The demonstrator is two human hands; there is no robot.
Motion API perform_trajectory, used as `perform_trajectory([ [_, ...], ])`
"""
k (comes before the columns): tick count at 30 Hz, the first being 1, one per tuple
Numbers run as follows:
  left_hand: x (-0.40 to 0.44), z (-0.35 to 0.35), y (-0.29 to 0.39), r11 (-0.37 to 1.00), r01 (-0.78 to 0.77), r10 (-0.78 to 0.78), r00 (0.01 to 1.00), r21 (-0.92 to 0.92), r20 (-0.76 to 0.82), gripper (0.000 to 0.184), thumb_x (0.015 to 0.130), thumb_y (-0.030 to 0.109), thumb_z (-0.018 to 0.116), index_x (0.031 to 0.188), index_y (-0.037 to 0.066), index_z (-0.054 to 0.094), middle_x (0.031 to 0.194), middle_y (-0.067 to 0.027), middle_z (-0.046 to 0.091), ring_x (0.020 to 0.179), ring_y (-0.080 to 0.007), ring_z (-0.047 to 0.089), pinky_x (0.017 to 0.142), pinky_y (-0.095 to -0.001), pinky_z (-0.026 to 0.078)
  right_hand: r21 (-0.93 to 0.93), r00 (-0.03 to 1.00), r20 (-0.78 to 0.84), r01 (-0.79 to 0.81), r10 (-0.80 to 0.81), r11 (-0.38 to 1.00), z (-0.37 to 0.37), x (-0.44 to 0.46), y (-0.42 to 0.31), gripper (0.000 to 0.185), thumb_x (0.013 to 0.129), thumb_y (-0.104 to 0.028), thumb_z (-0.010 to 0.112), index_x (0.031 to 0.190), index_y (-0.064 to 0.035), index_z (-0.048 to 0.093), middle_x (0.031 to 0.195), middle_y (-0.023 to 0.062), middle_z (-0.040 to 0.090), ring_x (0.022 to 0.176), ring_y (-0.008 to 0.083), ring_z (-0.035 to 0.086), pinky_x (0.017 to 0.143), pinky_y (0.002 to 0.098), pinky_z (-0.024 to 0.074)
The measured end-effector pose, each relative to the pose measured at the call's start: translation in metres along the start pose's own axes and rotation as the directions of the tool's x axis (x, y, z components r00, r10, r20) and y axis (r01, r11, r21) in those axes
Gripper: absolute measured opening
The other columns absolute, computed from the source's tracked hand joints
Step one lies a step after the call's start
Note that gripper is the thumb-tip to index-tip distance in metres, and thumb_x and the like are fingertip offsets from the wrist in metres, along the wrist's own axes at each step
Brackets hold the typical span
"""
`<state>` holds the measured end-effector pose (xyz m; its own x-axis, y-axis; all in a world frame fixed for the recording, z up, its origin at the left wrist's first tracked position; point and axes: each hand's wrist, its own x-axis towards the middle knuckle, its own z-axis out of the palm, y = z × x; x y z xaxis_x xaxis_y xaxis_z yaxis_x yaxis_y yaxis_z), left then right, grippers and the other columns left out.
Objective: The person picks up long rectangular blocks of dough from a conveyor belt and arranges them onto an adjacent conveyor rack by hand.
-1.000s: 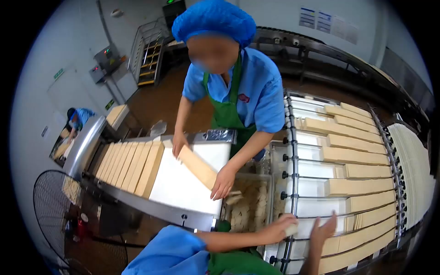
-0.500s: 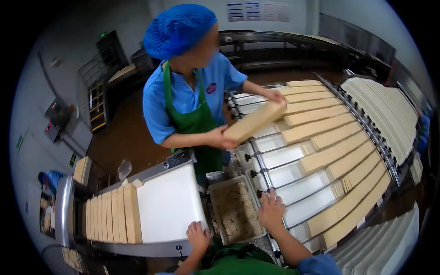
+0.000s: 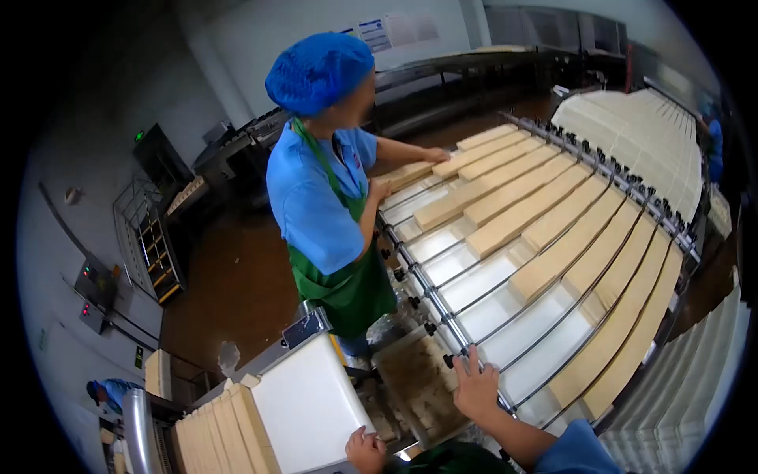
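1. Down at the bottom, the left hand [image 3: 365, 450] sits at the near corner of the white belt [image 3: 312, 391], open with its fingers half bent, nothing visible in its grasp.
2. Over to the right hand [image 3: 478, 389]: open, fingers spread, resting on the metal rail [image 3: 433, 294], and it's holding no slab!
3. And the cream-coloured slabs [image 3: 533, 207]? They lie lengthwise in the white lanes [image 3: 472, 276] beyond that rail, most toward the far side.
4. More here: a row of upright slabs [image 3: 254, 426] stands packed side by side at the left of the belt.
5. Between belt and lanes, there's the bin [image 3: 401, 401], its contents too dim to make out.
6. Across the way, the co-worker [image 3: 324, 213], in blue hair cover and green apron, has both hands on another slab [image 3: 407, 175] at the lanes' far end.
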<state>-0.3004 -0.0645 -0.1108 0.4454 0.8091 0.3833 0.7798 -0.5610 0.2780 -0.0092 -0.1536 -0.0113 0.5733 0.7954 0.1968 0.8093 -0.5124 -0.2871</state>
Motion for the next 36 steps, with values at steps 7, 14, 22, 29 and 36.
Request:
perform_trajectory([
  [7,0.005,-0.012,0.007,0.997,-0.066,0.066,0.998,0.027,0.017,0.010,0.066,0.012,0.063,0.076,0.013,0.066,0.106,-0.0087,0.061,0.102,-0.0296,0.056,0.084,-0.0427,0.042,-0.022,0.999,0.047,-0.009,0.010,1.000,-0.001,0.000,-0.003,0.063,0.068,-0.020,0.063,0.129,-0.0151,0.049,0.145,0.0233,0.029,0.098,0.0398,0.047,0.089,0.0519,0.0352],
  [14,-0.003,0.000,-0.004,0.996,-0.039,0.038,0.999,0.083,0.019,0.014,0.067,0.018,0.062,0.080,0.016,0.068,0.112,-0.0026,0.061,0.107,-0.0250,0.054,0.086,-0.0417,0.043,-0.036,0.998,0.062,-0.001,0.003,0.999,0.002,0.001,-0.005,0.066,0.068,-0.021,0.065,0.131,-0.0153,0.047,0.145,0.0238,0.027,0.101,0.0421,0.045,0.091,0.0540,0.0337],
  [22,0.004,-0.010,0.004,0.988,0.126,-0.150,0.921,0.089,0.360,0.037,0.078,0.022,0.057,0.112,0.009,0.061,0.125,-0.0123,0.054,0.112,-0.0313,0.051,0.095,-0.0466,0.039,-0.029,0.996,0.087,0.031,-0.028,0.999,0.008,0.000,-0.002,0.071,0.067,-0.022,0.064,0.135,-0.0123,0.044,0.146,0.0250,0.024,0.100,0.0438,0.046,0.089,0.0557,0.0336],
  [29,0.002,-0.013,0.008,0.997,0.064,-0.067,0.994,0.044,0.081,0.015,0.071,0.022,0.060,0.081,0.017,0.070,0.117,0.0005,0.060,0.109,-0.0209,0.053,0.087,-0.0407,0.043,0.182,0.966,-0.131,0.244,-0.223,0.952,0.024,0.002,0.018,0.045,0.090,-0.036,0.043,0.112,-0.0005,0.062,0.130,0.0199,0.051,0.122,0.0399,0.046,0.094,0.0528,0.0392],
  [36,-0.003,-0.002,0.002,0.992,0.054,-0.063,0.995,0.112,0.077,0.020,0.077,0.027,0.058,0.090,0.016,0.069,0.124,0.0022,0.056,0.113,-0.0161,0.049,0.087,-0.0337,0.044,-0.111,0.931,0.103,0.361,-0.350,0.926,0.070,0.020,0.048,0.048,0.088,-0.033,0.045,0.125,-0.0046,0.053,0.130,0.0157,0.051,0.110,0.0384,0.054,0.087,0.0511,0.0424],
])
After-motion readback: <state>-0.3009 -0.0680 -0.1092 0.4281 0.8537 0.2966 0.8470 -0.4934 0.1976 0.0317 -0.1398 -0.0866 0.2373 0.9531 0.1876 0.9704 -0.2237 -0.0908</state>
